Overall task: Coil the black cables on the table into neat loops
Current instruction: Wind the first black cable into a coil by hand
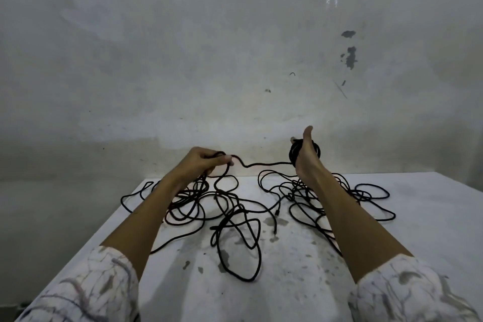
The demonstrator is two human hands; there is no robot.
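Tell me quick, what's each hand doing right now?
Left hand: closed, pinching the black cable strand.
Right hand: wrapped by the coiled cable bundle, thumb up; finger grip hidden.

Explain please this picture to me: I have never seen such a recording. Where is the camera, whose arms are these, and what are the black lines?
There is no machine here. A person wears a camera on the head, so the one picture looks forward and down at that person's own arms. The black lines are loose cables lying tangled on a white table that stands before a wall. The right hand, raised above the table, holds a small coil of cable that is already wound. The left hand pinches the strand that runs across to that coil. Much cable is not yet coiled.
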